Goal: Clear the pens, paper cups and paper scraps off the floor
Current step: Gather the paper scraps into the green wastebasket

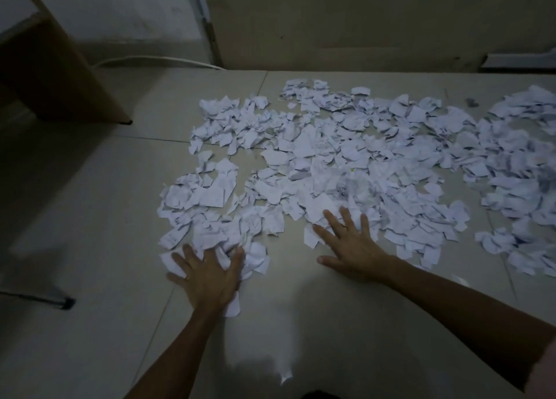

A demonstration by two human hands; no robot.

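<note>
The left hand lies flat on the floor with its fingers straight and spread, and it presses on the near left edge of the paper scraps. Some scraps are under its palm, and one white scrap shows just beside its wrist, on the thumb side. The right hand is also released and flat, with fingers spread wide. Its fingertips touch the near border of the scraps, while its thumb rests on bare floor.

Between the two hands there is a strip of bare floor. Ahead of both hands the scraps cover the tiles in one wide layer, torn and crumpled, and they continue far to the right of the right hand, where they pile thicker. One small scrap lies apart, behind the hands and near the person.

Far ahead and to the left of the left hand stands a brown wooden panel, and a white cable runs along the wall behind it
</note>
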